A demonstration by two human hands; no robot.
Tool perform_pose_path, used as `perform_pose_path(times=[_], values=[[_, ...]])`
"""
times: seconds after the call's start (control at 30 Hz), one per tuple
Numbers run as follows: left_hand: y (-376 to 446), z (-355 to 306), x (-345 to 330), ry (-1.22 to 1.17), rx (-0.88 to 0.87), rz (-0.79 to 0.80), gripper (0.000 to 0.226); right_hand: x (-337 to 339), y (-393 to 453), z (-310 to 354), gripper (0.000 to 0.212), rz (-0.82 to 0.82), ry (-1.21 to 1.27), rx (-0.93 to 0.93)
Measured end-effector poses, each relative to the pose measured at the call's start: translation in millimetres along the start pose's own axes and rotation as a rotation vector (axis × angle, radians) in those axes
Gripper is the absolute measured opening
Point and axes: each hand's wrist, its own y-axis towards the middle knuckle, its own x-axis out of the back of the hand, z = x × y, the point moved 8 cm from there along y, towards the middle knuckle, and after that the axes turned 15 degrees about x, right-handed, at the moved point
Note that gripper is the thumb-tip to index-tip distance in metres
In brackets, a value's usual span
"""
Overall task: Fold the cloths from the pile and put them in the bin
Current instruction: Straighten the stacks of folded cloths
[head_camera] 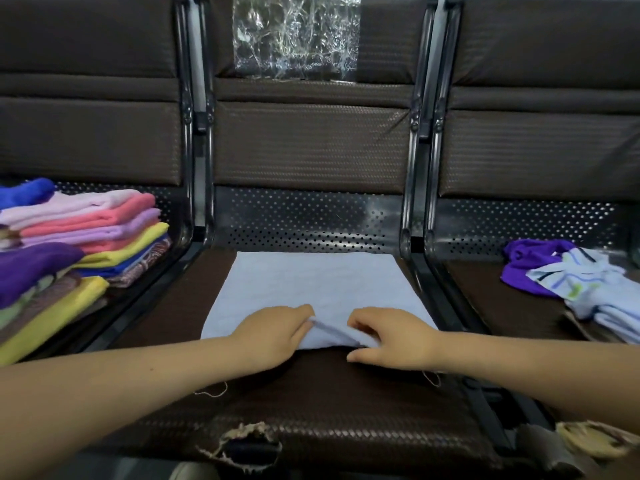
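Observation:
A pale blue cloth (315, 289) lies spread flat on the middle brown seat (311, 403). My left hand (273, 332) and my right hand (391, 336) sit side by side at its near edge. Each hand pinches that edge, which is lifted a little between them. On the seat to the right lies a loose pile of cloths (568, 278), purple and light patterned ones. The left seat carries a stack of folded cloths (86, 233) in pink, lilac, yellow, blue and purple. No bin is in view.
Black metal arm rails (415, 202) separate the three seats. A torn hole (247, 445) gapes in the middle seat's front edge. A clear plastic sheet (296, 36) is stuck to the backrest. The right seat's front corner (595, 441) is also torn.

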Motion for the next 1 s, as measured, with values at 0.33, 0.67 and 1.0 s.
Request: perform_pose_path(times=[0.33,0.67,1.0], values=[[-2,54,31,0.081,-0.015,0.120,0.046,45,-34,-42,0.030,-0.018,-0.041,-0.043],[-49,106,46,-0.317,0.140,0.062,0.035,42,-77,-41,0.032,-0.063,0.272,-0.103],[-73,101,33,-0.539,0.235,0.347,0.055,30,-86,-20,0.054,-0.008,0.821,-0.261]])
